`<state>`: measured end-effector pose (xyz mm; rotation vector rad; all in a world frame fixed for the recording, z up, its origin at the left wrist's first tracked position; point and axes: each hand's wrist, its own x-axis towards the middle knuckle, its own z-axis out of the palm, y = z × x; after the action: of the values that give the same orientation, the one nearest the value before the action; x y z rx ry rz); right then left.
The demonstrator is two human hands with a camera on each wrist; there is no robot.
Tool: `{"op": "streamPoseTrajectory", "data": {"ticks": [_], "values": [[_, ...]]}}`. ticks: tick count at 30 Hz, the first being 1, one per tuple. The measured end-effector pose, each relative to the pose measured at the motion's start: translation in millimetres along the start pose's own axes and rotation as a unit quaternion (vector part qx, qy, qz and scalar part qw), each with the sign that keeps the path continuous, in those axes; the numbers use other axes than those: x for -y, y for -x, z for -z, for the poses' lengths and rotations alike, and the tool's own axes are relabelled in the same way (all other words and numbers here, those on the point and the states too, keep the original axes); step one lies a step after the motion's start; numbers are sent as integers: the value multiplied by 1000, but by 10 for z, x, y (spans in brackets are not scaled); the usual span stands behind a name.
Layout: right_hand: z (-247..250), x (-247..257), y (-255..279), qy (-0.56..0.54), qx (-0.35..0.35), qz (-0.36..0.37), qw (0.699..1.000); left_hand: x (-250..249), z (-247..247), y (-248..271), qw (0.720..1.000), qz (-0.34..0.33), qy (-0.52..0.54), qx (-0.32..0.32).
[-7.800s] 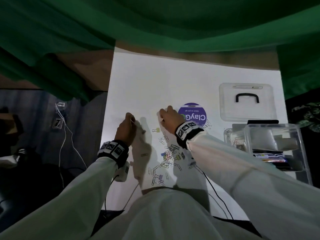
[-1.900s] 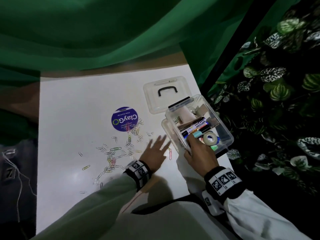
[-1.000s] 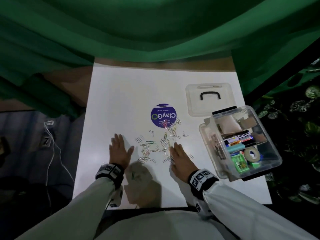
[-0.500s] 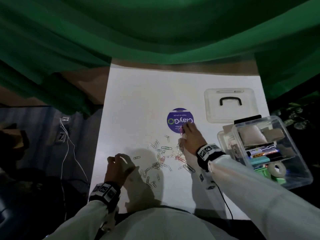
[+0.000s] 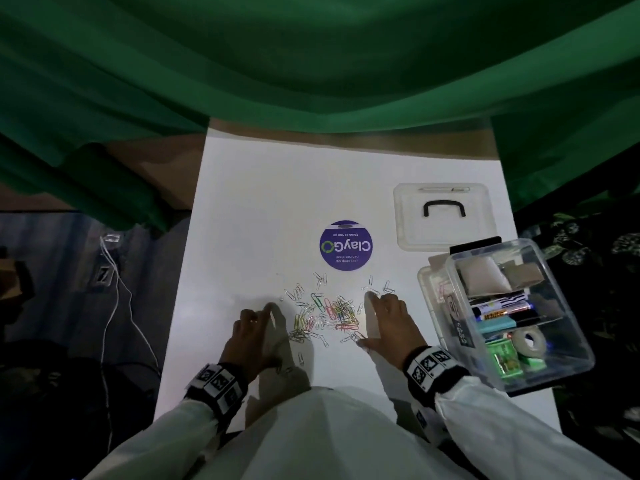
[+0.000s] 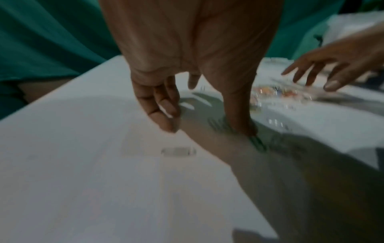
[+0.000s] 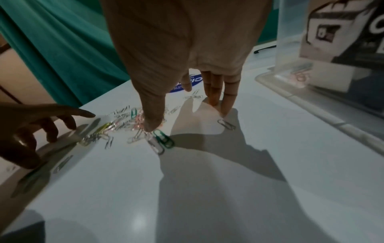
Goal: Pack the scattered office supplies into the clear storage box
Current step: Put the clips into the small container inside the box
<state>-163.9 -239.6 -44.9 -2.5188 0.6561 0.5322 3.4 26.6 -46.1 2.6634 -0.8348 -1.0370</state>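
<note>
Several coloured and silver paper clips (image 5: pixel 327 313) lie in a loose heap on the white table (image 5: pixel 263 188), between my two hands. My left hand (image 5: pixel 251 332) rests on the table at the heap's left, fingers relaxed and slightly bent, holding nothing (image 6: pixel 166 115). My right hand (image 5: pixel 384 317) lies flat at the heap's right with straight fingers, its thumb (image 7: pixel 152 126) touching clips (image 7: pixel 160 139). The clear storage box (image 5: pixel 568 355) stands open at the right, holding markers, a tape roll and green items.
The box's clear lid (image 5: pixel 405 216) with a black handle lies behind the box. A purple round sticker (image 5: pixel 346 245) is stuck on the table beyond the clips. Green cloth (image 5: pixel 311 64) hangs over the far edge. White cables (image 5: pixel 114 271) hang at the left, off the table.
My right hand has drawn back from the purple sticker to the heap's right side. My left hand has uncurled and moved in beside the heap. The clips lie closer together.
</note>
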Motion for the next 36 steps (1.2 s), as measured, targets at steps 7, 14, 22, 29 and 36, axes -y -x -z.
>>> {"op": "streamPoseTrajectory", "data": {"ticks": [7, 14, 22, 29, 36], "values": [[-66, 553, -280, -3, -1, 59, 998, -702, -72, -431, 995, -91, 32, -14], [98, 487, -335, -26, 2, 56, 998, -956, -36, -621, 988, -129, 67, -50], [421, 139, -41, -222, -64, 12, 973, -1077, 183, -552, 985, -70, 139, -80], [1089, -341, 416, -376, -200, -20, 905, -2118, 492, -225, 934, -154, 306, -101], [1594, -969, 437, -336, -284, -139, 887, -3287, 450, -295, 909, -217, 352, -54]]}}
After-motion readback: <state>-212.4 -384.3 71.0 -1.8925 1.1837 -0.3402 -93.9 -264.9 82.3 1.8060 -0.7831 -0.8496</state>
